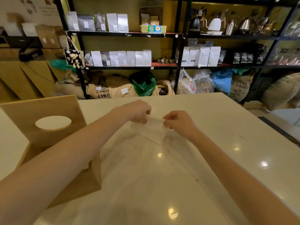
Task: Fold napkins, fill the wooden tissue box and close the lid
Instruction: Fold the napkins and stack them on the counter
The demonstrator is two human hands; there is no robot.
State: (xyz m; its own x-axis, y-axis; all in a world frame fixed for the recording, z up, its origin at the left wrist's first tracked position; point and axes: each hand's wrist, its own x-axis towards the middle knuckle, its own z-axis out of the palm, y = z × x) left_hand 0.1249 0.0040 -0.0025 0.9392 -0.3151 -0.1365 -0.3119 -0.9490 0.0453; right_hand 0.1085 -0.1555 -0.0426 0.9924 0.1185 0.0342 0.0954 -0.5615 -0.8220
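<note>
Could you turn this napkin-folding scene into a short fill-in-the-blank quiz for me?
1. Both hands, left and right, pinch a white paper ____.
2. The light wooden tissue box stands to the person's ____.
3. The hole in the box's raised wooden lid is ____ in shape.
4. The black metal shelves behind the cream table hold white ____.

Missing words: napkin; left; oval; bags

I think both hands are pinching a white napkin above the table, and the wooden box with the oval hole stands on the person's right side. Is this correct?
Not quite. In the head view the wooden box with the oval hole stands on the person's left side, not the right. The rest holds: the left hand and the right hand both pinch the white napkin above the table.
</note>
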